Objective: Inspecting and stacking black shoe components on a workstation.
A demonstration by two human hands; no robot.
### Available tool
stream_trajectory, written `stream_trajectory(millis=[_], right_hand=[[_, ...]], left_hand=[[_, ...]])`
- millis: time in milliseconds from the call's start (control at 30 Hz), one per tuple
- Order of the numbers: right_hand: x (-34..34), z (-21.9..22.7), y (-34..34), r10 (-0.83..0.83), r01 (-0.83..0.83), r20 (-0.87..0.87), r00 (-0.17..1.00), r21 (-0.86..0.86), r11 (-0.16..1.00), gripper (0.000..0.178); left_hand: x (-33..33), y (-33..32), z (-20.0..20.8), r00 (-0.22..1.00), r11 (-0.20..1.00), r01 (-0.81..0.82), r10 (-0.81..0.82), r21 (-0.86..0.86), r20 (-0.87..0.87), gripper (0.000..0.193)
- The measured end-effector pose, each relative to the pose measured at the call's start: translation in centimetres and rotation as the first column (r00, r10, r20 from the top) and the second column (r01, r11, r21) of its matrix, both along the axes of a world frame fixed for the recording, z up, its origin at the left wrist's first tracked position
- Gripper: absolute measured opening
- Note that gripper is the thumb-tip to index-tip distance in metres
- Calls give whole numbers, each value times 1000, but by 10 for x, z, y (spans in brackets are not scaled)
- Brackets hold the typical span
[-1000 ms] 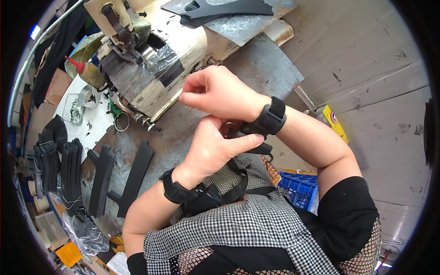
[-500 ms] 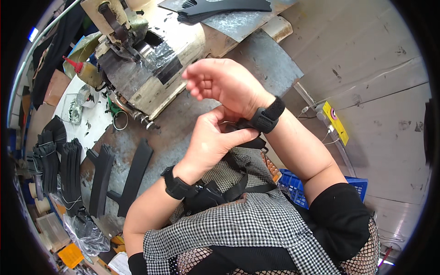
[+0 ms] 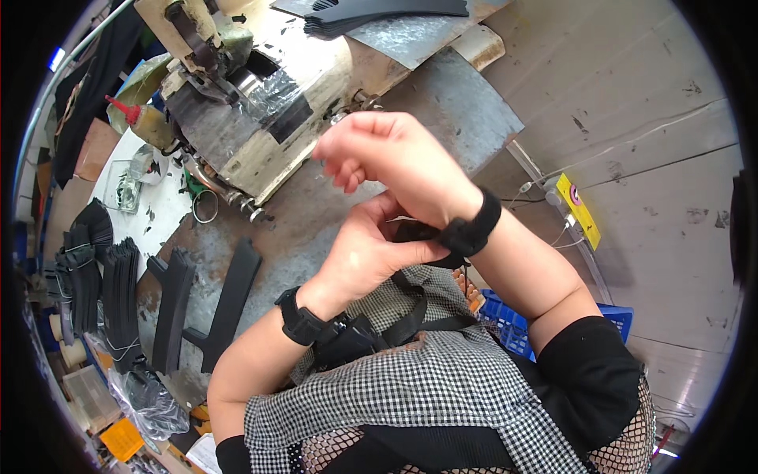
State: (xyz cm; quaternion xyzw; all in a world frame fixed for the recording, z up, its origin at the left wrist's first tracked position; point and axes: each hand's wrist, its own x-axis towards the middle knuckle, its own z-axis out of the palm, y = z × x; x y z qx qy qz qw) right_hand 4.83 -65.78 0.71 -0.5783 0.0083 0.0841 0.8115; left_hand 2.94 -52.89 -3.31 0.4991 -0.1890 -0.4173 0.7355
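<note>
My left hand [image 3: 355,254] is closed at my right wrist, its thumb pressed on a black wrist strap [image 3: 479,225] and the dark part hanging below it. The fingers behind that part are mostly hidden. My right hand [image 3: 395,154] is raised just above, with its fingers loosely curled in and nothing between them. A second black strap [image 3: 302,317] is on my left wrist. Both hands are over the worn metal tabletop [image 3: 296,225], in front of a machine [image 3: 237,134] with a flat metal bed.
Flat black forked pieces [image 3: 229,308] and bundled stacks [image 3: 120,304] lie at left. More black pieces [image 3: 387,14] rest on a metal sheet at the back. A red-tipped bottle [image 3: 150,125] and green-handled scissors [image 3: 201,197] are beside the machine. A blue crate [image 3: 501,320] stands at right.
My right hand has turned and curled its fingers further, shifting slightly down. The strap on that wrist has rotated, while my left hand keeps its hold there.
</note>
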Motion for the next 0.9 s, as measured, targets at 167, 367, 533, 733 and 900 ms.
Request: stream_trajectory(millis=[167, 367, 533, 733, 900], right_hand=[[-2, -14, 5, 338, 399, 544, 768, -819, 413, 8], [8, -13, 1, 293, 340, 535, 792, -786, 516, 14], [19, 1, 4, 328, 261, 500, 801, -786, 560, 14], [30, 1, 3, 346, 396, 599, 723, -768, 503, 13], [31, 5, -4, 420, 405, 590, 689, -795, 452, 10]], left_hand=[[-2, 7, 3, 996, 997, -48, 43, 65, 77, 66], [-2, -2, 0, 997, 998, -6, 1, -68, -71, 69], [0, -1, 0, 997, 992, 20, -30, -128, -72, 79], [-1, -3, -2, 992, 994, 31, -44, -101, -122, 81], [4, 2, -6, 987, 991, 36, -56, -132, -153, 70]])
